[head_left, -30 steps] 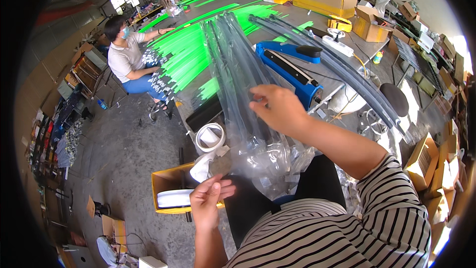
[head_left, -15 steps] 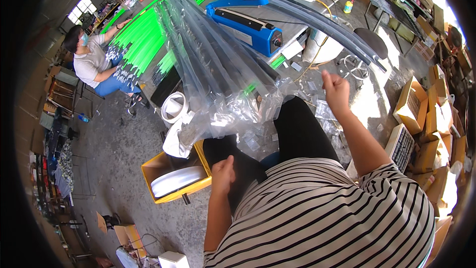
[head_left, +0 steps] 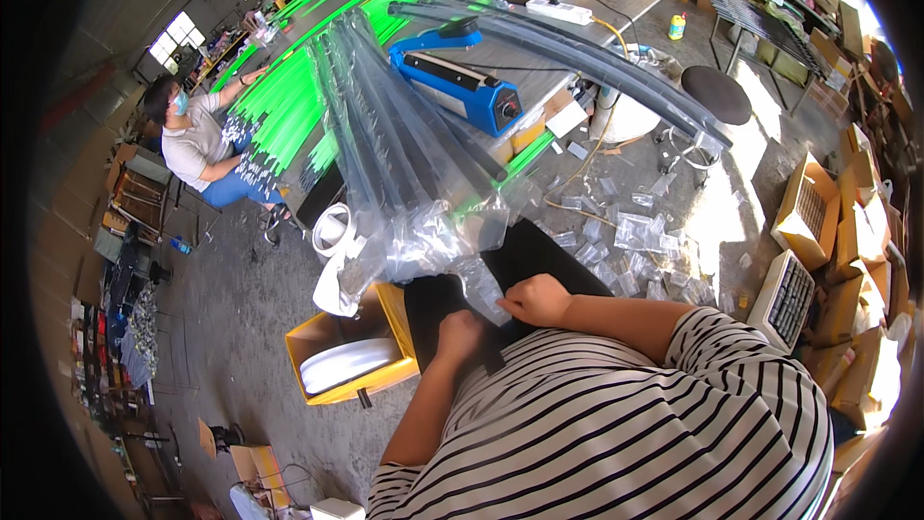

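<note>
Above my lap, my left hand is closed in a fist; whatever is inside its fingers is hidden. Close by on the right, my right hand pinches with its fingertips, and I cannot make out what lies between them. Thin clear plastic lies over my dark-clothed legs right beside those fingertips. In front of my knees, long clear plastic sleeves with dark strips spread from the table, their crumpled ends hanging over its near edge. A blue heat sealer with a raised arm stands right of the sleeves.
Bright green strips cover the table's left side, where a masked person sits. Dark tubes extend past the right edge. A yellow box with a white roll stands left of my legs. Plastic scraps litter the floor.
My right hand has come down from its raised place at the right to my lap, beside my left hand. My left hand has shifted slightly right. The whole view has shifted a little.
</note>
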